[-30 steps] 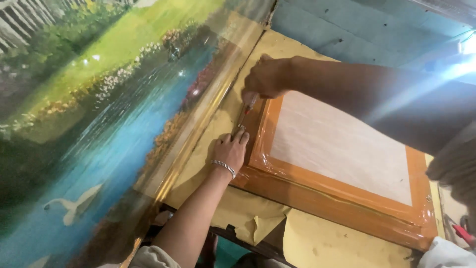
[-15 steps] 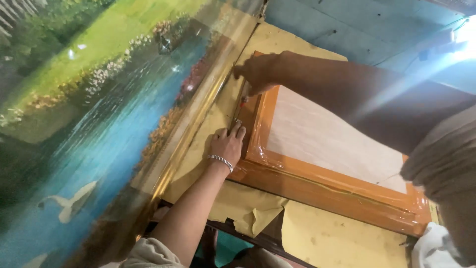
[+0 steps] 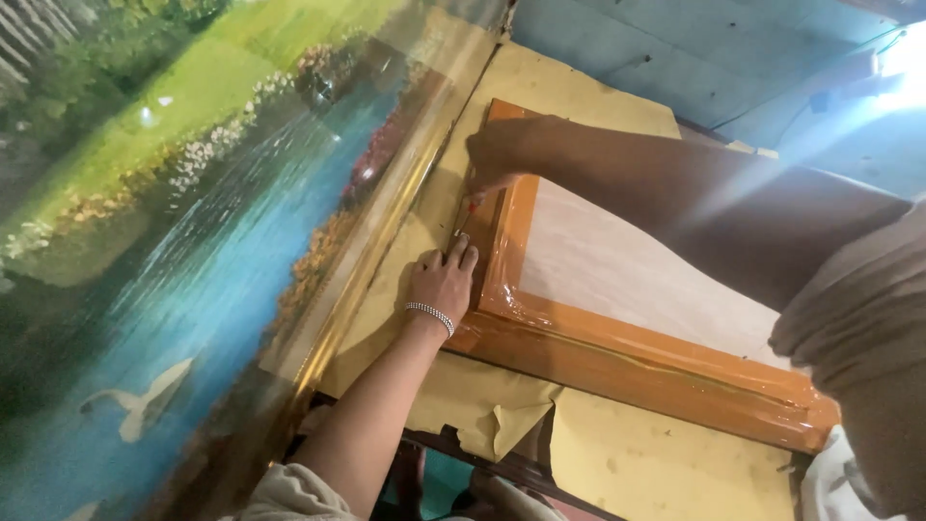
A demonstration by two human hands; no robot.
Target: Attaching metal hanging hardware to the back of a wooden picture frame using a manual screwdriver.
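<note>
While both hands work at one corner region of a wooden frame, the scene reads as follows.

Thing in hand: an orange-brown wooden frame wrapped in clear plastic film, lying flat on yellow paper spread over the table, its pale panel facing up.

Left hand: the left hand, with a beaded bracelet at the wrist, presses on the paper against the frame's left rail; its fingers lie close together and flat, holding nothing that I can make out.

Right hand: the right hand reaches across from the right, curled shut on a small slim tool with a reddish handle, whose tip points down toward the left fingertips.

Key relation: the frame's left rail runs away from the viewer, just right of the left hand; the tool meets its outer edge between the two hands, the left hand nearer the viewer.

Surroundings: a large landscape painting with a gilt edge stands to the left.

Change: compared with half a second ago, the hands hold much the same positions; mainly the view has shifted.
</note>
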